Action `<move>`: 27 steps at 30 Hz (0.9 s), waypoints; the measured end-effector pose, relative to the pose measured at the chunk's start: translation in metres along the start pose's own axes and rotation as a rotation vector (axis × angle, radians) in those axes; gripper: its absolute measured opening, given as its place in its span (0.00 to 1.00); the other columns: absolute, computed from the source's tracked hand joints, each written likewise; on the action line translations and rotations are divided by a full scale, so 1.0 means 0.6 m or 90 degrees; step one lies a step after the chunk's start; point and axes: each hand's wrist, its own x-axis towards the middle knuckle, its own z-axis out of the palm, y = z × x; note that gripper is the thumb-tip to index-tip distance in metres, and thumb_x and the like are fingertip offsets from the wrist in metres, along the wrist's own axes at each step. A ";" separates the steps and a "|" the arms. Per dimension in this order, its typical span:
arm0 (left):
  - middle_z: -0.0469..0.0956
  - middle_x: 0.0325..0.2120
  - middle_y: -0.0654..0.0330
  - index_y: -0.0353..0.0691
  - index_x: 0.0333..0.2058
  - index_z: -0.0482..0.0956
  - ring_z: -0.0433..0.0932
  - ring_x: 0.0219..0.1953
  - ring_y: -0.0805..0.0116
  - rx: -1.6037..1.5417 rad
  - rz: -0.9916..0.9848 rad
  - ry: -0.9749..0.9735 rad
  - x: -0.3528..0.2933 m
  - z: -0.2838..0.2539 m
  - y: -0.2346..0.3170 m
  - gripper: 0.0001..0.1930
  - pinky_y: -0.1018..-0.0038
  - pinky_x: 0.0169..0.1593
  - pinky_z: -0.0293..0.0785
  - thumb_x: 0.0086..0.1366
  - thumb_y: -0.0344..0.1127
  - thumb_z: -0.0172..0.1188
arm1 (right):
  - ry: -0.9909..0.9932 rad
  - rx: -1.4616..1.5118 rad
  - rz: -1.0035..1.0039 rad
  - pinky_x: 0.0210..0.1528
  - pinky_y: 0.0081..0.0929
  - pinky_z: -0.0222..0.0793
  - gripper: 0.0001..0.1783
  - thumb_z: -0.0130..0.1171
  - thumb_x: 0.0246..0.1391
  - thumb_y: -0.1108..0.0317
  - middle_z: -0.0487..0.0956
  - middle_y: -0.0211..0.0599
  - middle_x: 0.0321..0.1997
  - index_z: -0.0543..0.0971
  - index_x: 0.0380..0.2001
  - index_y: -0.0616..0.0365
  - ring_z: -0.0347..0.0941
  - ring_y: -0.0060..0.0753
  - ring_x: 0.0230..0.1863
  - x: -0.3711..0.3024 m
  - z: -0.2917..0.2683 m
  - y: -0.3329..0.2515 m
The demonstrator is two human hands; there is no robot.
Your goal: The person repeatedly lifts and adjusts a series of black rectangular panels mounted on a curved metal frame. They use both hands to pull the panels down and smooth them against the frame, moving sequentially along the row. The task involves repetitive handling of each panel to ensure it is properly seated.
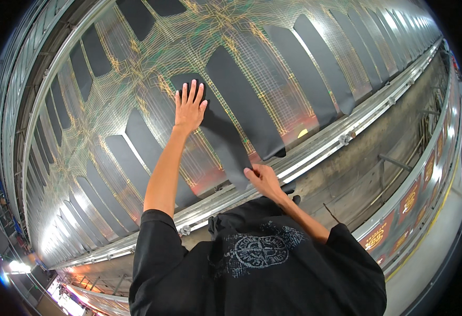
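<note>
My left hand [190,108] lies flat with fingers spread on the far end of a dark grey cut panel [223,134], thin and flexible like cloth. At the panel's near end, my right hand [265,181] pinches its edge between thumb and fingers, and that end is lifted and curved. Beneath it is a long table surface [299,100] covered with yellow, green and white line patterns. Just right of the held panel lies another dark grey panel [241,102], its near corner curling over the table edge.
More dark panels [315,63] lie in rows along both sides of the table. A metal rail [341,131] with bolt-like fittings [345,138] runs along the near edge. Beyond it sits a lower ledge [368,163] and a curved barrier with orange-brown printed panels [410,200].
</note>
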 end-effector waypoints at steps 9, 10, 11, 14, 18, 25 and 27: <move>0.41 0.78 0.57 0.52 0.77 0.47 0.42 0.78 0.46 0.026 -0.015 -0.038 -0.003 0.004 0.008 0.31 0.34 0.74 0.37 0.80 0.53 0.33 | 0.062 -0.099 0.037 0.27 0.44 0.63 0.24 0.59 0.64 0.55 0.72 0.50 0.16 0.77 0.22 0.67 0.70 0.47 0.19 -0.010 -0.014 0.044; 0.42 0.78 0.58 0.52 0.77 0.47 0.42 0.78 0.46 0.019 -0.016 -0.039 -0.003 0.005 0.011 0.31 0.34 0.74 0.37 0.80 0.53 0.33 | 0.080 -0.095 0.017 0.28 0.47 0.66 0.25 0.60 0.62 0.54 0.73 0.52 0.16 0.78 0.20 0.67 0.74 0.54 0.20 0.002 -0.011 0.057; 0.42 0.78 0.58 0.53 0.77 0.47 0.42 0.78 0.46 0.015 -0.015 -0.041 -0.002 0.002 0.011 0.31 0.33 0.74 0.37 0.80 0.53 0.33 | 0.086 -0.125 0.014 0.29 0.48 0.67 0.26 0.61 0.62 0.54 0.74 0.53 0.16 0.78 0.20 0.67 0.75 0.57 0.22 0.011 -0.003 0.075; 0.42 0.78 0.59 0.53 0.77 0.47 0.42 0.78 0.46 0.018 -0.018 -0.052 -0.001 -0.003 0.010 0.32 0.33 0.74 0.37 0.80 0.54 0.33 | 0.113 -0.190 0.009 0.29 0.52 0.66 0.29 0.64 0.59 0.50 0.74 0.59 0.18 0.77 0.18 0.68 0.74 0.65 0.24 0.039 0.022 0.114; 0.42 0.78 0.59 0.53 0.77 0.47 0.42 0.78 0.47 0.013 -0.022 -0.056 0.000 -0.002 0.011 0.32 0.34 0.74 0.36 0.80 0.54 0.34 | 0.125 -0.188 0.029 0.31 0.53 0.68 0.27 0.64 0.59 0.51 0.75 0.58 0.19 0.78 0.19 0.67 0.76 0.66 0.26 0.048 0.026 0.121; 0.43 0.78 0.60 0.53 0.77 0.47 0.43 0.78 0.48 0.003 -0.024 -0.041 -0.002 -0.007 0.014 0.31 0.35 0.75 0.36 0.80 0.54 0.34 | 0.122 -0.206 0.048 0.37 0.54 0.73 0.25 0.64 0.58 0.52 0.78 0.61 0.21 0.81 0.22 0.68 0.78 0.68 0.30 0.053 0.030 0.128; 0.44 0.78 0.59 0.51 0.76 0.49 0.44 0.78 0.48 0.024 -0.027 -0.025 -0.004 -0.010 0.017 0.31 0.36 0.75 0.37 0.80 0.53 0.36 | 0.114 -0.216 0.061 0.37 0.54 0.73 0.25 0.64 0.58 0.52 0.78 0.61 0.22 0.81 0.21 0.68 0.78 0.68 0.30 0.053 0.028 0.120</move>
